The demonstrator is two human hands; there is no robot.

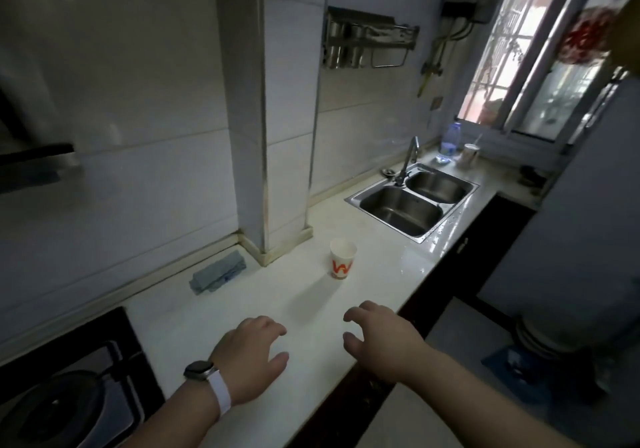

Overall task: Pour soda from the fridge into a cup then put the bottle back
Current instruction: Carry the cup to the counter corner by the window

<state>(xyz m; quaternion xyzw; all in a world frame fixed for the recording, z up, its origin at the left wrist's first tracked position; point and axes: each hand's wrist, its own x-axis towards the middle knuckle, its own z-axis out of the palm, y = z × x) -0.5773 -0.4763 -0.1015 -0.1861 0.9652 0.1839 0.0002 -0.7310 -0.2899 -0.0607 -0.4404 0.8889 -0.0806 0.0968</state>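
On the bench (284, 302), the cup (342, 258) stood at frame centre, with the folded cloth (217, 277) to its left against the wall and the double sink (412, 203) behind it toward the upper right. Both hands hovered over the bench's near edge in the lower frame, left hand (251, 357) beside right hand (384, 336), fingers (353, 316) spread and empty. The stove (69, 388) sat at lower left; a bottle (449, 142) stood beyond the sink by the window (540, 59).

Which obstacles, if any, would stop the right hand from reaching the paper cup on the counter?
Probably none. The right hand hovers open and empty over the white counter, and the paper cup stands upright beyond it with only bare counter between them. The reach looks free.
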